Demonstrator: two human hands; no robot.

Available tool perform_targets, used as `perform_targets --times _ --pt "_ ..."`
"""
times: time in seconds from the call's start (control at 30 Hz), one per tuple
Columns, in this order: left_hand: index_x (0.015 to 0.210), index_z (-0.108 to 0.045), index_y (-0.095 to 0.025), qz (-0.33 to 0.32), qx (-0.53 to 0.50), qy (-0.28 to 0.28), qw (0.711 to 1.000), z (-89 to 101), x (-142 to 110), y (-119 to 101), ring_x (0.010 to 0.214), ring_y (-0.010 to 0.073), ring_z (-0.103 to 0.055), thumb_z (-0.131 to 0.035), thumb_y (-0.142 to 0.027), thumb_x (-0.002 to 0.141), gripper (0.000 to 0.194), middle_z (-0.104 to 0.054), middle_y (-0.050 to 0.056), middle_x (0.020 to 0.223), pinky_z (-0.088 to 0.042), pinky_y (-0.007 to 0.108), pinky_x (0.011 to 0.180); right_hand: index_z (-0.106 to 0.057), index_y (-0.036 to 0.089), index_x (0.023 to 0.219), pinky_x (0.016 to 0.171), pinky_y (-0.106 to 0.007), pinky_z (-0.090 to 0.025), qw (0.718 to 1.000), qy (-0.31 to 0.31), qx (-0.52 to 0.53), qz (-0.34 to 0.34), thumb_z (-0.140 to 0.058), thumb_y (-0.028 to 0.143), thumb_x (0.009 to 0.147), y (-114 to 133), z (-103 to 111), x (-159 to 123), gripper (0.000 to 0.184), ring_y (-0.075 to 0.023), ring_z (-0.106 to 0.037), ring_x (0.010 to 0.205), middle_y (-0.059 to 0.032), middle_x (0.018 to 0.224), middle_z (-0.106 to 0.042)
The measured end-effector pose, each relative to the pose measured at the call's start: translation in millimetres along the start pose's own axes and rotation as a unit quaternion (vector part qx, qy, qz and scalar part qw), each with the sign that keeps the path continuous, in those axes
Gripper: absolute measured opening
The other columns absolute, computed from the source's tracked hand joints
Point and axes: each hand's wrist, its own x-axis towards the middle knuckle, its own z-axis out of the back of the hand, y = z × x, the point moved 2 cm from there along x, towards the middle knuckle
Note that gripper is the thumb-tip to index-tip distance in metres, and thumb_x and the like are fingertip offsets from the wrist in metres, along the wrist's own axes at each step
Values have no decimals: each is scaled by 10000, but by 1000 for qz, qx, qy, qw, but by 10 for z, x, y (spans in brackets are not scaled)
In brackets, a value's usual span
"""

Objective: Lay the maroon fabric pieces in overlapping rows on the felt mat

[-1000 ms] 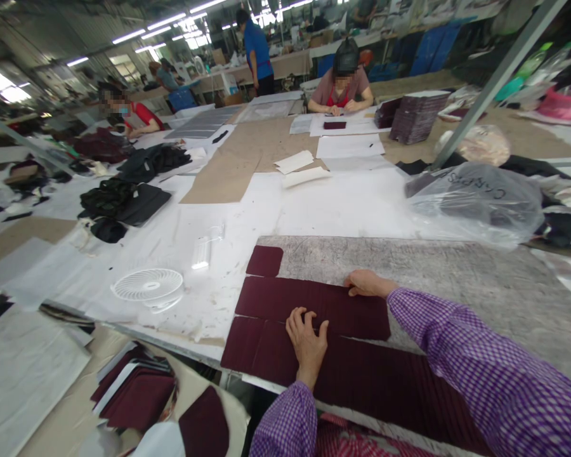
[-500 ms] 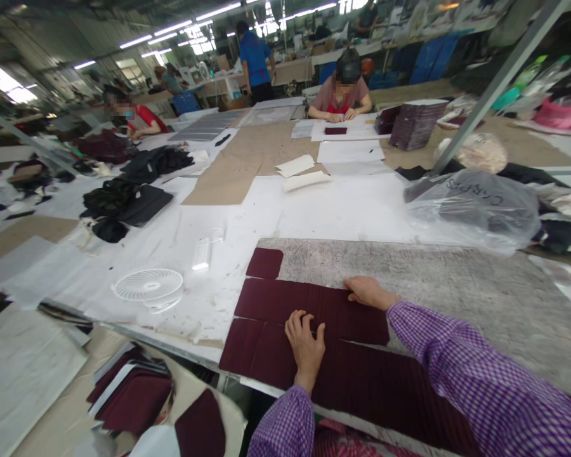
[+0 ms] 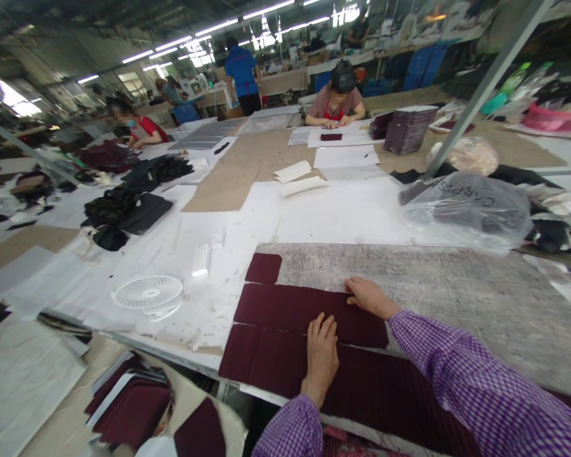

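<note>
A: Starting big: what on our table (image 3: pixel 295 219) could upset us?
B: The board (image 3: pixel 438 279). Should it slip under our weight, every maroon piece on it would shift too.
A: And the front strip (image 3: pixel 385 387)?
B: It lies along the board's near edge, with our right sleeve (image 3: pixel 461 355) passing over it; a brush of that sleeve might ruck it.
A: The back strip (image 3: pixel 276 306) lies just behind, close along it.
B: Yes, so a sideways push could make the two overlap.
A: Could the fan (image 3: pixel 147 292) stir anything?
B: Perhaps, but we cannot tell whether it runs.
A: Our left hand (image 3: pixel 322 355)?
B: Flattish, fingers together, resting across the line between both strips. Pressing unevenly could pull one askew.
A: And the right hand (image 3: pixel 371 297)?
B: Bent fingers at the back strip's far edge; we cannot tell whether they pinch it. Tugging there would probably crease it.
A: Smallest, the patch (image 3: pixel 263 268)?
B: Just beyond the back strip's left end, untouched; a careless nudge could send it crooked.
</note>
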Motion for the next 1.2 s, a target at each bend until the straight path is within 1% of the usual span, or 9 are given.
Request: perform_targets --times 0.1,0.3,0.47,0.57,0.67,0.83,1.03,1.13,1.2 --pt "1211 -528 -204 -8 -2 11 1000 -48 -35 -34 1243 241 -477 -421 -59 839 413 -605 59 1260 -418 513 1030 -607 161 1012 811 -402 -497 1000 -9 4 -7 -568 338 888 -2 6 -26 220 -198 -603 923 -56 1027 -634" --pt "1217 -530 -248 -2 -6 18 1000 -14 -43 -23 1253 232 -468 -430 -72 842 427 -594 42 1273 -403 515 1044 -613 161 969 800 -395 -493 999 -33 23 6 -568 332 887 -31 -50 -30 195 -191 -601 896 -46 984 -636" --pt "1185 -549 -269 13 -21 27 999 -19 -31 -12 1261 214 -448 -436 -77 848 404 -590 16 1276 -375 506 1066 -606 159 1013 845 -415 -475 996 -63 53 36 -567 300 889 -121 -126 -144 192 -206 -586 957 -53 1038 -623" --pt "1192 -544 -272 17 -31 32 999 -31 -44 -7 1274 208 -428 -427 -76 856 407 -578 5 1291 -349 503 1084 -598 161 1050 880 -435 -459 993 -84 64 46 -569 269 888 -165 -174 -229 197 -218 -570 1007 -57 1093 -608" --pt "1184 -550 -269 20 -36 32 999 -33 -54 -7 1277 207 -422 -425 -76 858 399 -578 5 1291 -343 500 1088 -599 162 1051 882 -435 -458 991 -101 70 50 -574 253 884 -170 -213 -258 192 -220 -564 1018 -56 1101 -604" --pt "1166 -564 -261 21 -40 30 999 -25 -50 -14 1274 218 -426 -424 -73 854 390 -586 14 1277 -344 514 1082 -620 165 985 862 -423 -461 989 -126 64 37 -577 253 880 -129 -257 -274 144 -216 -560 1002 -50 1060 -607" --pt "1148 -573 -252 24 -47 25 998 -8 -51 -23 1270 223 -432 -408 -71 857 381 -592 16 1267 -337 524 1084 -617 178 969 841 -405 -453 986 -157 49 7 -555 255 890 -56 -354 -459 127 -207 -558 965 -38 1002 -615" --pt "1139 -579 -252 23 -49 21 998 1 -57 -28 1264 227 -440 -411 -61 849 385 -599 18 1258 -348 532 1076 -615 171 915 823 -399 -451 983 -179 45 -17 -547 274 894 49 -398 -511 125 -201 -564 918 -35 946 -615" --pt "1138 -579 -254 23 -47 19 998 5 -60 -30 1260 225 -445 -419 -58 844 387 -604 16 1253 -356 530 1073 -611 168 892 816 -390 -453 980 -194 49 -23 -534 287 903 158 -411 -483 142 -192 -567 892 -35 926 -613"
